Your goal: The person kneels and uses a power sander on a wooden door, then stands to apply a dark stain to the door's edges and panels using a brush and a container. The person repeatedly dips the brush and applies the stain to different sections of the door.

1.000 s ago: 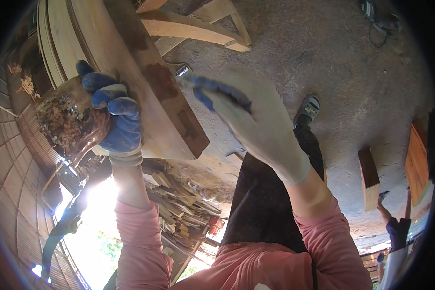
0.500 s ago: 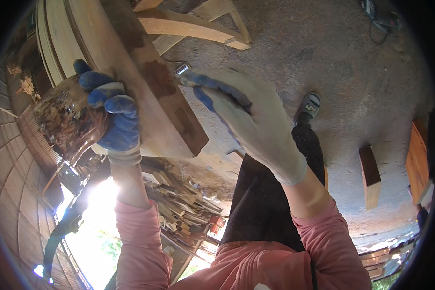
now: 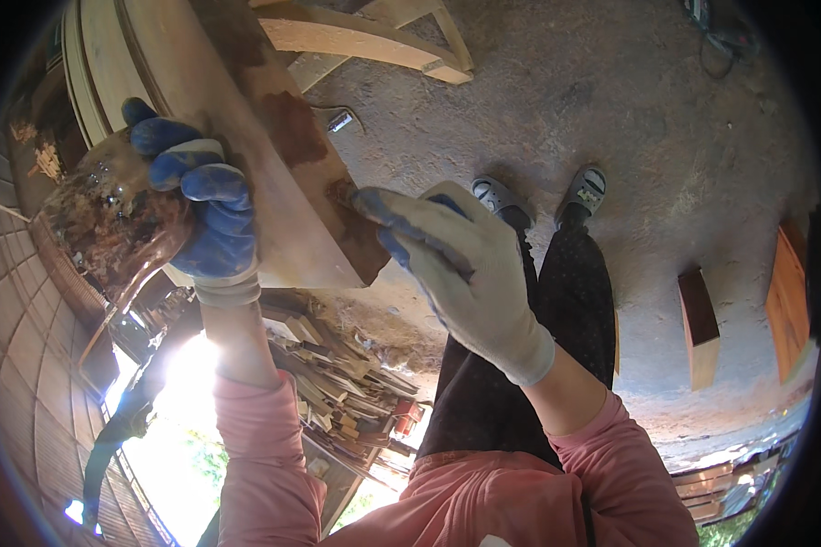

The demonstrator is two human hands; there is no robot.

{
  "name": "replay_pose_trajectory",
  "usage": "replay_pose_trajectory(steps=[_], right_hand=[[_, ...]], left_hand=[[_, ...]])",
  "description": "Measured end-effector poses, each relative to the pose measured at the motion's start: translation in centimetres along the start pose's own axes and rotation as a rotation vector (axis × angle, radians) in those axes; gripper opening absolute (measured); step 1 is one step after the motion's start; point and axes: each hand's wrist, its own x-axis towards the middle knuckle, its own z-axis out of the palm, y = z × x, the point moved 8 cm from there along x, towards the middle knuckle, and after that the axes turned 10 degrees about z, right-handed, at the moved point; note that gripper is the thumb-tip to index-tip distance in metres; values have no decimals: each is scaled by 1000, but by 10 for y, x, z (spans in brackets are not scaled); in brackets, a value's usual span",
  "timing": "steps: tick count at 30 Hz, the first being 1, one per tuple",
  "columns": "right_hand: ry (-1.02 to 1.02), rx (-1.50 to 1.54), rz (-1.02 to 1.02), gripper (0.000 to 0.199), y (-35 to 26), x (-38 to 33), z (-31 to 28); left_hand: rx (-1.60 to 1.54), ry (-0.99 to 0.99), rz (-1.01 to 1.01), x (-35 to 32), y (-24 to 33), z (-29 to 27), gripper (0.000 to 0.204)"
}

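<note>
My left hand [image 3: 201, 219], in a blue-coated glove, is closed around a clear plastic jar [image 3: 109, 228] smeared with brown stain, held beside a long pale wooden plank [image 3: 274, 210]. The plank carries a dark brown stained patch [image 3: 292, 128] along its right edge. My right hand [image 3: 465, 273], in a grey glove with blue fingertips, pinches a small brown-soaked wad [image 3: 342, 191] against that edge, near the plank's close end. What the wad is made of cannot be told.
More boards [image 3: 91, 64] lie stacked left of the plank. A wooden frame [image 3: 365, 41] and a small metal piece [image 3: 340, 120] rest on the concrete floor. My sandalled feet [image 3: 538, 191] stand below. Wooden blocks [image 3: 698, 319] sit right; scrap offcuts [image 3: 347, 383] are piled beneath.
My right hand has slid along the plank's edge toward its near end. The view has shifted so both feet show. The left hand still holds the jar.
</note>
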Motion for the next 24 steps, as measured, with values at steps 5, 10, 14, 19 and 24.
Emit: replay_pose_trajectory(steps=[5,10,14,19,24], right_hand=[[-61,-75,13,38,-1,-3,-2],[41,21,-80,38,-8,4,-8],[26,-105,-100,34,-15,3,-3],[-56,-81,-29,33,-9,5,-6],[-25,-107,-45,32,-7,-1,-2]], left_hand=[[35,29,41,0,-1,-1,41],[25,16,9,3,0,-1,42],[22,-2,-24,2,2,-2,42],[7,11,-6,0,3,-3,43],[9,11,8,1,-1,-1,42]])
